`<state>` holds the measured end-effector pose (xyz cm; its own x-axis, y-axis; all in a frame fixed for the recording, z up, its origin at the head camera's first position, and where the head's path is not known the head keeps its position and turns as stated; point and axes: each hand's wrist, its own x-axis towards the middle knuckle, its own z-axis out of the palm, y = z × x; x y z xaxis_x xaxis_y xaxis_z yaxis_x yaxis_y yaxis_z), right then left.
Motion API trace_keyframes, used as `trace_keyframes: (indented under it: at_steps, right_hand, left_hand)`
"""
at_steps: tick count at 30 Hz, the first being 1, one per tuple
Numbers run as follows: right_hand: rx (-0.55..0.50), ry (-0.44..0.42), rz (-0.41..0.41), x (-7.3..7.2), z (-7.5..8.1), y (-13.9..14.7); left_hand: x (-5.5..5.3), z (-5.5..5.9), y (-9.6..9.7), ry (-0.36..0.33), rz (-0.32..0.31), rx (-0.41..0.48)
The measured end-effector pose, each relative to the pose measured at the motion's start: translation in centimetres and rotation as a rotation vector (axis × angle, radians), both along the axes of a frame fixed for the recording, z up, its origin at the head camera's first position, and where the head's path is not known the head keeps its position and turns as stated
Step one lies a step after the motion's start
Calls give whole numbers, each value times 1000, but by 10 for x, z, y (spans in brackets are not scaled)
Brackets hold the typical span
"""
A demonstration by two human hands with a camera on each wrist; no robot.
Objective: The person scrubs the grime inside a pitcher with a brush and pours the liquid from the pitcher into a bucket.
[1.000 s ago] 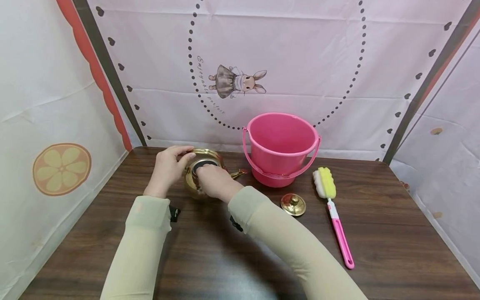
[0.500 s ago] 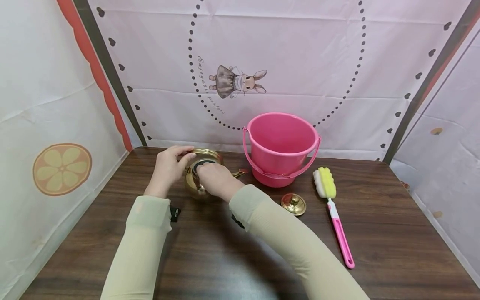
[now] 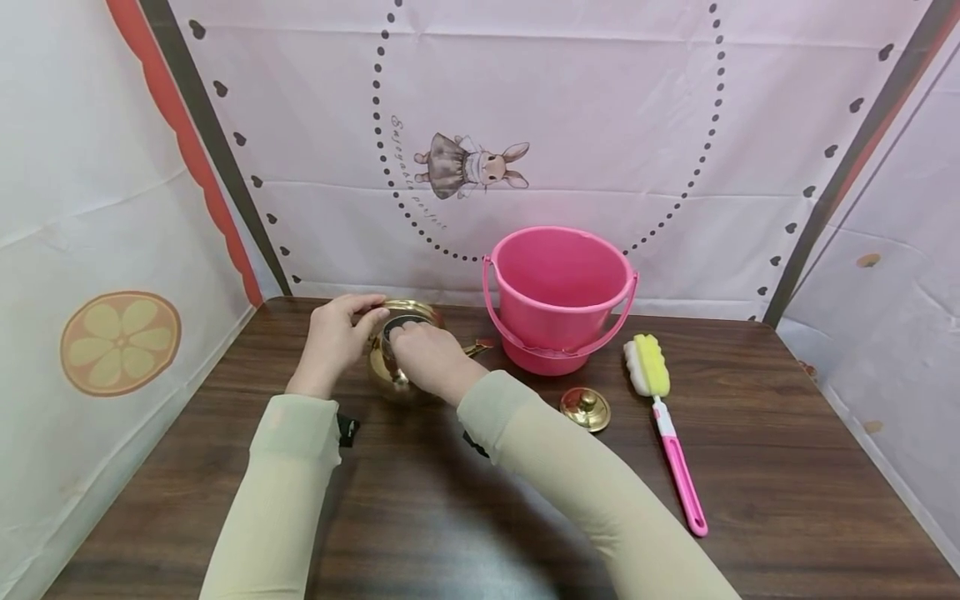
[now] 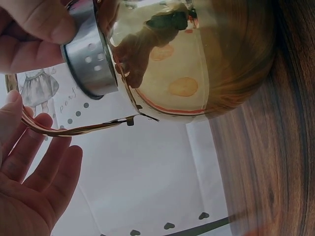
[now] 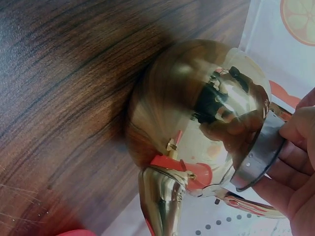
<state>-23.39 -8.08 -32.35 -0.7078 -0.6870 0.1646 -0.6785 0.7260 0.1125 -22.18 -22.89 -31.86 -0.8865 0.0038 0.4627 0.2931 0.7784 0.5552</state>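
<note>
A shiny gold teapot (image 3: 386,377) stands on the table toward the back left, its spout (image 3: 477,347) pointing right. My left hand (image 3: 333,346) grips the teapot's arched handle (image 4: 74,132), fingers curled against it in the left wrist view. With thumb and fingers, my right hand (image 3: 435,362) pinches the rim of a metal tea strainer (image 4: 89,54) at the teapot's mouth. The strainer's silver wall with small holes shows above the opening; its lower part is hidden inside. To the right, the gold lid (image 3: 586,409) lies knob up on the table.
Behind the lid stands a pink bucket (image 3: 558,329) with its handle lowered at the front. A sponge brush (image 3: 667,417) with a pink handle lies farther right on the wooden table (image 3: 787,467). Printed cloth walls (image 3: 600,108) border the table's back and sides.
Both hands stay in place on the teapot and strainer, with only a very slight shift of the right fingers. The head view has tilted a little.
</note>
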Motion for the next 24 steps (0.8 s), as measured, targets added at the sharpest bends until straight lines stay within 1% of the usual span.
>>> trace_keyframes:
  at_steps: [6,12,16,24]
  right_hand:
    - [-7,22,-2,3,4,2]
    - [-17,31,-8,2,3,2]
    - [-26,38,-1,1,2,3]
    - [-60,75,22,3,2,7]
  left_hand:
    - [-1,-1,-1,6,2,-1]
    - [-2,-3,-1,22,-1,-2]
    - [-1,-3,-1,19,2,0]
    - [-1,-1,0,40,-6,0]
